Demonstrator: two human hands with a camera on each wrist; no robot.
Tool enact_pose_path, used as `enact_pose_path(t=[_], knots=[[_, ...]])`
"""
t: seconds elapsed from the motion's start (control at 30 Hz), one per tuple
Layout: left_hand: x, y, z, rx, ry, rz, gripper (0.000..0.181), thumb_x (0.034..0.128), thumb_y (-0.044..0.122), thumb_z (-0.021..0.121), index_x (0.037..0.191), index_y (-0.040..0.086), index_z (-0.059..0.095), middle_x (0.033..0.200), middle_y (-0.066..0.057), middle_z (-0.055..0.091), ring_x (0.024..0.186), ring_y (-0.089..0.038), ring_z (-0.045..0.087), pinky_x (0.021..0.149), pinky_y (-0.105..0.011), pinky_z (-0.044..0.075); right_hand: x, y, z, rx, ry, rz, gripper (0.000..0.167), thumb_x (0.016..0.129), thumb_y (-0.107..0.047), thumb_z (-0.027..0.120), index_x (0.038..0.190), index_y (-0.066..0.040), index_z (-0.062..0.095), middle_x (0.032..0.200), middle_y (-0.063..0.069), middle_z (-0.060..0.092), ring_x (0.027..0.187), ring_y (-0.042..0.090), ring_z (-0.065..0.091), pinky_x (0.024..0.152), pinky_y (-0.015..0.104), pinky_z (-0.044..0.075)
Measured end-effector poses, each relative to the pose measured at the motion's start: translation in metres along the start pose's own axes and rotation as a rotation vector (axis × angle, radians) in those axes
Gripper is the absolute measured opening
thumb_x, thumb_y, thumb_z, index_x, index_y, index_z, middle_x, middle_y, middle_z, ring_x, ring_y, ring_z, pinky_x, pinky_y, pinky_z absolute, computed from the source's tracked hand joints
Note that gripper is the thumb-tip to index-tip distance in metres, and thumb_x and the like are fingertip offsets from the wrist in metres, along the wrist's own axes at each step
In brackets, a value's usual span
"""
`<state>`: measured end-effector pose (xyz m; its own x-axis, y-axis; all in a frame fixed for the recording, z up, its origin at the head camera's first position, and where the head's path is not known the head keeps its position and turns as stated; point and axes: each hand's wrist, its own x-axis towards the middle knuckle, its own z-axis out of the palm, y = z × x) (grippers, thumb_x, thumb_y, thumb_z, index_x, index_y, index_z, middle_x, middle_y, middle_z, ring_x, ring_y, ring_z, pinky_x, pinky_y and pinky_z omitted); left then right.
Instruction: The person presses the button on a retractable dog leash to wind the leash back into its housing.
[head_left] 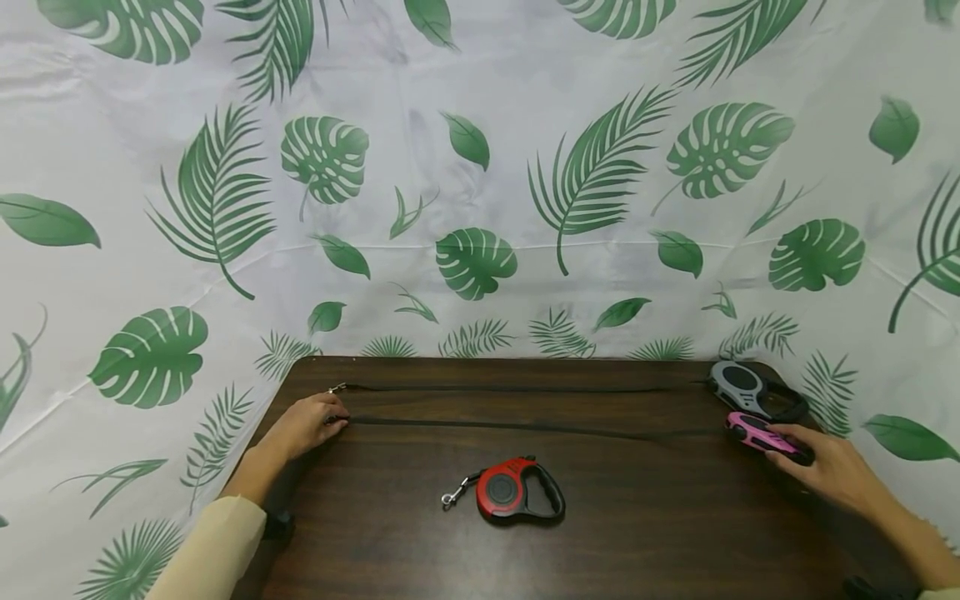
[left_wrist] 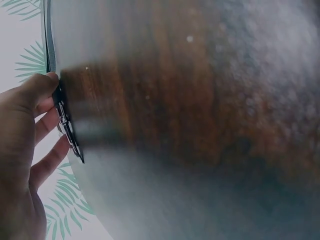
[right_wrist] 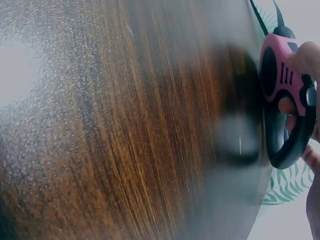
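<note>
At the table's left side my left hand (head_left: 311,423) pinches the clip end of a black leash cord (head_left: 480,425); the metal clip (left_wrist: 64,120) shows under its fingers in the left wrist view. That cord runs across to a pink retractable dog leash (head_left: 761,433), which my right hand (head_left: 832,467) grips at the right side. In the right wrist view the thumb lies on the pink casing (right_wrist: 285,62) and a finger reaches into the black handle loop. Behind, a grey retractable leash (head_left: 738,383) lies with its own cord (head_left: 525,389) drawn out leftward, ending in a metal clip (head_left: 337,387).
A red retractable leash (head_left: 501,490) with its cord in and its clip to the left lies at the middle of the dark wooden table (head_left: 637,525). A white, leaf-printed cloth (head_left: 420,292) hangs behind the table and along its sides.
</note>
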<state>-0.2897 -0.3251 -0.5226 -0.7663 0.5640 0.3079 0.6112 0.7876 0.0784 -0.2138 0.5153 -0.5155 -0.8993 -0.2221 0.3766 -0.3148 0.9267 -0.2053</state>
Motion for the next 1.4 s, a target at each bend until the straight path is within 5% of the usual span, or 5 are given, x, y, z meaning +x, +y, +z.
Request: enact_pose_path(t=[0.5, 0.77, 0.97, 1.1, 1.4], knots=[[-0.005, -0.004, -0.007, -0.099, 0.022, -0.072, 0.011, 0.0876, 0.004, 0.082, 0.098, 0.001, 0.078, 0.096, -0.011, 0.078, 0.089, -0.033, 0.075, 0.081, -0.051, 0.060, 0.005, -0.001, -0.006, 0.108, 0.081, 0.147, 0.036, 0.086, -0.021, 0.090, 0.113, -0.002, 0.077, 0.101, 0.027, 0.074, 0.069, 0.003, 0.043, 0.060, 0.020, 0.030], [-0.011, -0.005, -0.009, -0.106, 0.077, -0.061, 0.009, 0.0864, 0.002, 0.081, 0.095, 0.003, 0.079, 0.091, -0.007, 0.079, 0.084, -0.029, 0.075, 0.077, -0.049, 0.061, 0.015, -0.006, -0.010, 0.117, 0.016, 0.259, 0.043, 0.095, -0.031, 0.082, 0.116, 0.006, 0.074, 0.110, 0.037, 0.071, 0.090, 0.041, 0.068, 0.063, 0.031, 0.045], [-0.014, -0.006, -0.012, -0.165, 0.161, -0.037, 0.010, 0.0848, -0.002, 0.081, 0.094, 0.003, 0.079, 0.089, -0.006, 0.078, 0.081, -0.028, 0.075, 0.072, -0.047, 0.060, 0.017, -0.005, -0.009, 0.175, 0.047, 0.259, 0.037, 0.100, -0.027, 0.077, 0.118, 0.005, 0.074, 0.079, 0.017, 0.066, 0.060, 0.009, 0.044, 0.050, 0.027, 0.031], [-0.015, -0.007, -0.015, -0.176, 0.189, -0.035, 0.012, 0.0839, -0.003, 0.082, 0.094, 0.003, 0.079, 0.090, -0.007, 0.078, 0.080, -0.027, 0.075, 0.070, -0.046, 0.060, 0.016, -0.003, -0.009, 0.237, 0.043, 0.262, 0.035, 0.101, -0.026, 0.076, 0.116, 0.004, 0.073, 0.066, -0.001, 0.051, 0.051, 0.006, 0.030, 0.044, 0.031, 0.027], [-0.023, -0.008, -0.018, -0.190, 0.234, -0.017, 0.014, 0.0813, -0.005, 0.082, 0.093, 0.001, 0.078, 0.089, -0.008, 0.077, 0.078, -0.026, 0.073, 0.066, -0.041, 0.059, 0.021, -0.005, -0.014, 0.301, -0.015, 0.334, 0.040, 0.099, -0.035, 0.078, 0.115, 0.002, 0.077, 0.088, -0.015, 0.070, 0.074, 0.002, 0.047, 0.060, 0.025, 0.031]])
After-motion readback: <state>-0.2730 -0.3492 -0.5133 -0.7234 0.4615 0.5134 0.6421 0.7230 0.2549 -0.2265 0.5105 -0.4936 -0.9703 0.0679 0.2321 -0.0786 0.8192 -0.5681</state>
